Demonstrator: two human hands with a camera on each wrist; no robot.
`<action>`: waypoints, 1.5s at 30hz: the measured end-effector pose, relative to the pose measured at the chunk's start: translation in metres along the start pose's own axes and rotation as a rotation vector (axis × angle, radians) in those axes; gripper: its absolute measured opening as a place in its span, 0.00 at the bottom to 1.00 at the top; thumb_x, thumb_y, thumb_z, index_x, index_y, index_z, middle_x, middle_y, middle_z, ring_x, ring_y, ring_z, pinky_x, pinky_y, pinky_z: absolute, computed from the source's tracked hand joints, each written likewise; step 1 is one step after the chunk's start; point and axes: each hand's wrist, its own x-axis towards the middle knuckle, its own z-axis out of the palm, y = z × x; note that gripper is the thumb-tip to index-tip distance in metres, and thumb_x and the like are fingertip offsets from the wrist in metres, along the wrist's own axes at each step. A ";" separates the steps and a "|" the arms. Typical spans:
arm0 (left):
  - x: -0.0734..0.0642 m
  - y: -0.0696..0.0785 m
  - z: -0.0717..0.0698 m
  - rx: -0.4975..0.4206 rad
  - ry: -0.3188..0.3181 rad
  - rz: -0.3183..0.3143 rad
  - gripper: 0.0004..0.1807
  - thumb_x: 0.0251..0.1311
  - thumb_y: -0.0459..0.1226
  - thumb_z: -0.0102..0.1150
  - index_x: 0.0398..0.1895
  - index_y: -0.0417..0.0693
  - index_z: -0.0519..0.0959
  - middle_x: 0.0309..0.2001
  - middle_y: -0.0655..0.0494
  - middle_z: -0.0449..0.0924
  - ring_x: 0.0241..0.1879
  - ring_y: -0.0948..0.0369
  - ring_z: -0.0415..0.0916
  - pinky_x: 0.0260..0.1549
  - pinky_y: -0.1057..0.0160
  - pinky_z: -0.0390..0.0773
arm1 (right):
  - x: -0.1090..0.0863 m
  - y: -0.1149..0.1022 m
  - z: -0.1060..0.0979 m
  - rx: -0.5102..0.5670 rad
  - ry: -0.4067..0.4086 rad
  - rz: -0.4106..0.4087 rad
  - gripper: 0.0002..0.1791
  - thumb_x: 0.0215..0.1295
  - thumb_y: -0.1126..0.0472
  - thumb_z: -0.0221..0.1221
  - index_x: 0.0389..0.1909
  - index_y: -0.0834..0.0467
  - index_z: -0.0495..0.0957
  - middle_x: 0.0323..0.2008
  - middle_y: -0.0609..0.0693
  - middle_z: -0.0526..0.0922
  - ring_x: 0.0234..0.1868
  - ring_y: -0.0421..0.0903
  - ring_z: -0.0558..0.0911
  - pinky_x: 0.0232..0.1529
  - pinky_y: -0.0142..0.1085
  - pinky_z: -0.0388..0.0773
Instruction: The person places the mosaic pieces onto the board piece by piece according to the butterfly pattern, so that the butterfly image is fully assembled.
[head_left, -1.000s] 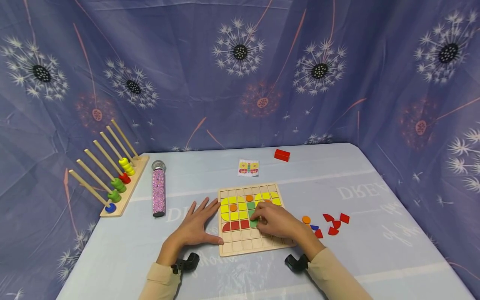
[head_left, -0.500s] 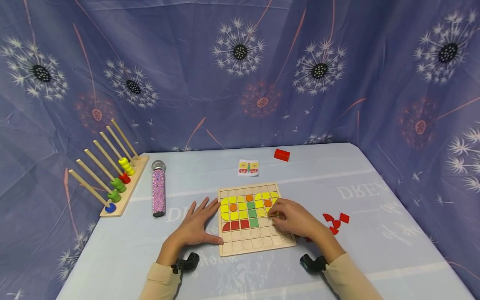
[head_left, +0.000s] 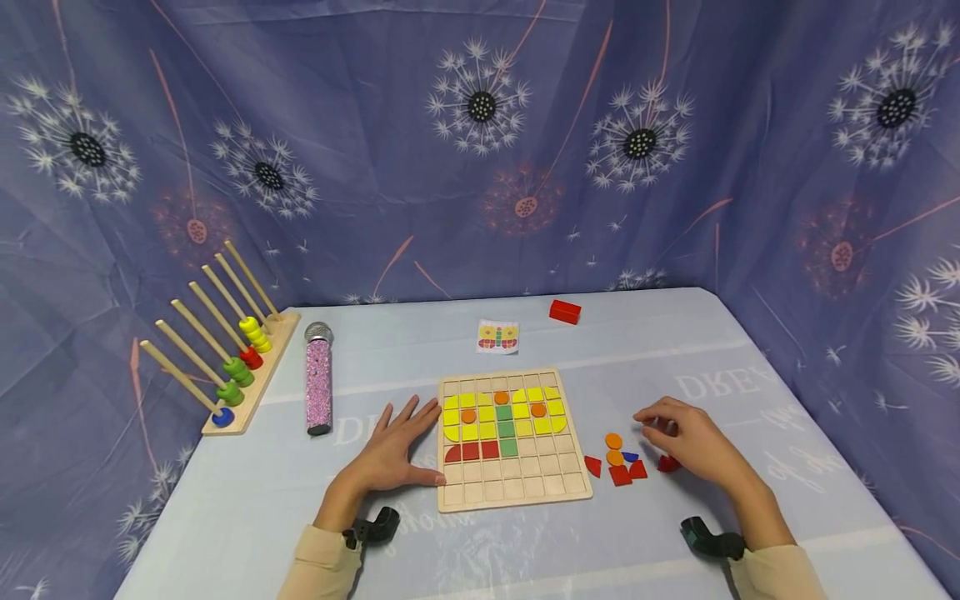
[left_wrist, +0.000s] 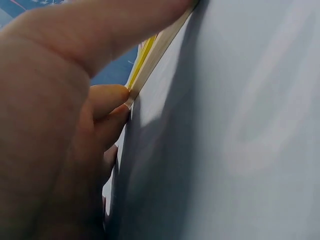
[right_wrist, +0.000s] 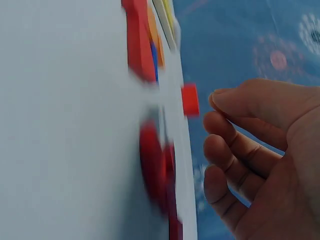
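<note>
A square wooden grid board (head_left: 525,493) lies on the table, with yellow, orange, green and red pieces set in its cells. My left hand (head_left: 401,446) is spread at its left side, fingertips and thumb at the edge; the left wrist view shows that edge beside the thumb (left_wrist: 115,30). Off to the right, my right hand (head_left: 693,442) hovers above red pieces, one a red quarter-round piece (head_left: 667,464) partly under it. In the right wrist view the right hand's fingers (right_wrist: 217,150) are loosely bent and hold nothing; red pieces (right_wrist: 155,165) lie blurred below.
Between board and right hand lie two orange discs (head_left: 613,441), a blue piece (head_left: 630,457) and several red pieces (head_left: 620,475). A butterfly pattern card (head_left: 497,337) and a red block (head_left: 565,312) are behind. At left stand a bead peg rack (head_left: 247,375) and a pink glittery microphone (head_left: 318,383).
My right hand has gone from the middle of the board to its right side, then off to the loose pieces at the right. My left hand has stayed at the board's left edge.
</note>
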 end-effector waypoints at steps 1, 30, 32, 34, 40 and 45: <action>0.000 0.000 0.000 -0.007 0.001 0.001 0.64 0.35 0.72 0.65 0.76 0.54 0.54 0.75 0.62 0.49 0.74 0.55 0.36 0.68 0.44 0.30 | -0.005 0.006 -0.004 -0.007 0.020 -0.011 0.11 0.59 0.64 0.66 0.43 0.53 0.84 0.35 0.40 0.79 0.32 0.41 0.74 0.31 0.31 0.77; 0.000 0.002 0.000 -0.023 -0.004 0.003 0.62 0.35 0.72 0.65 0.75 0.55 0.56 0.74 0.64 0.51 0.74 0.55 0.37 0.69 0.45 0.30 | -0.036 0.049 -0.028 -0.076 0.045 0.127 0.18 0.51 0.67 0.69 0.45 0.56 0.82 0.34 0.46 0.77 0.30 0.39 0.73 0.30 0.31 0.74; 0.000 0.003 0.000 -0.026 -0.006 0.000 0.63 0.35 0.72 0.64 0.75 0.55 0.56 0.74 0.63 0.51 0.74 0.55 0.37 0.69 0.45 0.30 | -0.035 0.047 -0.028 -0.080 0.042 0.133 0.19 0.51 0.67 0.69 0.46 0.57 0.82 0.33 0.46 0.76 0.30 0.39 0.73 0.30 0.31 0.74; -0.001 0.003 -0.001 -0.029 -0.006 -0.002 0.63 0.35 0.72 0.65 0.75 0.55 0.56 0.74 0.63 0.51 0.74 0.55 0.37 0.69 0.45 0.30 | -0.033 0.046 -0.026 -0.074 0.051 0.121 0.19 0.50 0.68 0.69 0.46 0.57 0.82 0.33 0.46 0.77 0.31 0.40 0.73 0.30 0.31 0.73; -0.001 0.005 -0.002 -0.033 -0.003 -0.004 0.62 0.35 0.71 0.65 0.75 0.55 0.57 0.74 0.63 0.52 0.74 0.55 0.37 0.69 0.45 0.30 | -0.024 0.039 -0.018 -0.046 0.059 0.044 0.20 0.48 0.70 0.67 0.46 0.56 0.83 0.35 0.46 0.76 0.32 0.41 0.72 0.29 0.30 0.73; 0.000 0.004 -0.002 -0.030 0.005 0.002 0.62 0.34 0.71 0.65 0.75 0.54 0.57 0.74 0.62 0.52 0.74 0.54 0.38 0.69 0.45 0.31 | -0.013 0.025 -0.006 -0.015 0.014 0.039 0.19 0.51 0.69 0.66 0.46 0.55 0.83 0.38 0.46 0.77 0.34 0.43 0.71 0.30 0.31 0.74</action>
